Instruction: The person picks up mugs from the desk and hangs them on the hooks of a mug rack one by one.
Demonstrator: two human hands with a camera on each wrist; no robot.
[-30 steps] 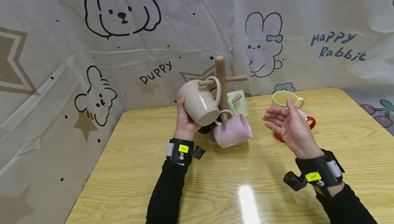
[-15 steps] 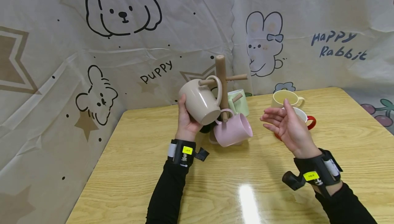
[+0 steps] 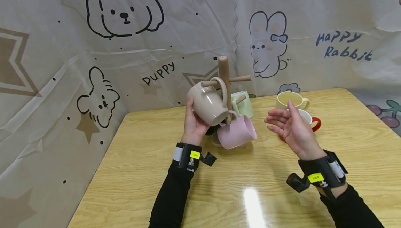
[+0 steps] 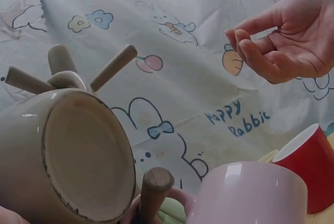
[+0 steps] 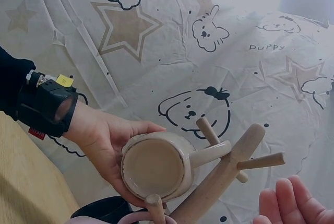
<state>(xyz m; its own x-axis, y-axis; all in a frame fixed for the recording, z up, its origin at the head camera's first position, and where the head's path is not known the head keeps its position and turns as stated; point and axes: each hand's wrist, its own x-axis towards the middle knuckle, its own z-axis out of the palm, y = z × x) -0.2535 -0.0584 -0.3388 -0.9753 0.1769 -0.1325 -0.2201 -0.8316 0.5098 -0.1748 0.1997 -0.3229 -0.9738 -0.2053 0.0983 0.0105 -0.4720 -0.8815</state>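
My left hand (image 3: 195,126) grips a beige mug (image 3: 210,104) by its body, thumb on its left side. The mug is tilted, its base facing down and right, with its handle around an upper left peg (image 3: 208,84) of a wooden mug tree (image 3: 223,69). In the right wrist view, the handle (image 5: 211,153) lies close to the post. Below it, a pink mug (image 3: 237,133) hangs tilted by its handle from a lower peg. My right hand (image 3: 296,130) is in the air to the right, fingers extended and holding nothing, partly hiding a red mug (image 3: 316,124) with a white inside.
A light green mug (image 3: 245,106) is behind the tree, beside a peg; whether it hangs there is unclear. A black mug (image 5: 107,208) is partly hidden below the beige one. A yellow mug (image 3: 289,99) stands behind the red one on the wooden table (image 3: 141,165), near the patterned curtain (image 3: 194,29).
My left hand has shifted slightly right with the beige mug, bringing it closer to the tree's post along the peg. The right hand stays nearly still.
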